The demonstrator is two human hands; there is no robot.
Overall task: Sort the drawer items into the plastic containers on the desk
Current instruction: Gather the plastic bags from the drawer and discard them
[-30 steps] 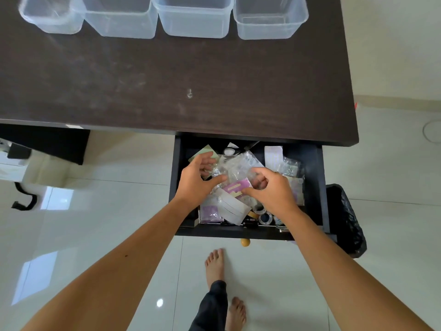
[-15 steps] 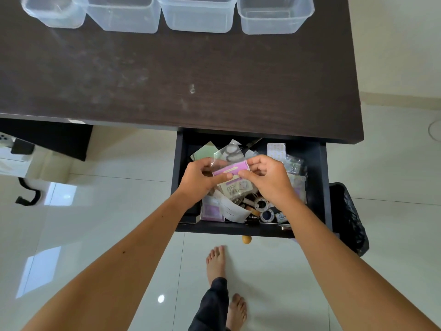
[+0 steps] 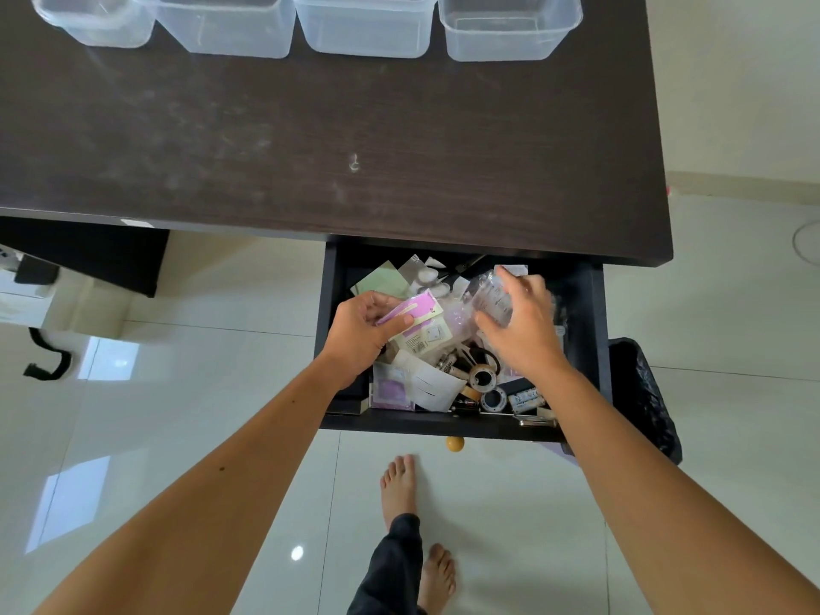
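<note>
An open dark drawer (image 3: 590, 330) under the desk is full of small items: plastic packets, tape rolls (image 3: 481, 377), paper slips and batteries. My left hand (image 3: 361, 332) holds a pink and cream packet (image 3: 415, 321) above the drawer's left side. My right hand (image 3: 521, 328) grips a clear plastic bag (image 3: 490, 297) at the drawer's right rear. Several clear plastic containers (image 3: 366, 31) stand in a row at the far edge of the dark desk (image 3: 310, 148); they look empty.
A black bin bag (image 3: 641, 392) sits on the floor right of the drawer. The drawer's round wooden knob (image 3: 455, 443) sticks out toward me. My bare feet (image 3: 399, 486) stand on glossy white tiles. A black cable (image 3: 49, 359) lies at the left.
Both hands held the pink packet together over the drawer. Now the left hand keeps it alone, and the right hand has moved right and back onto a clear plastic bag.
</note>
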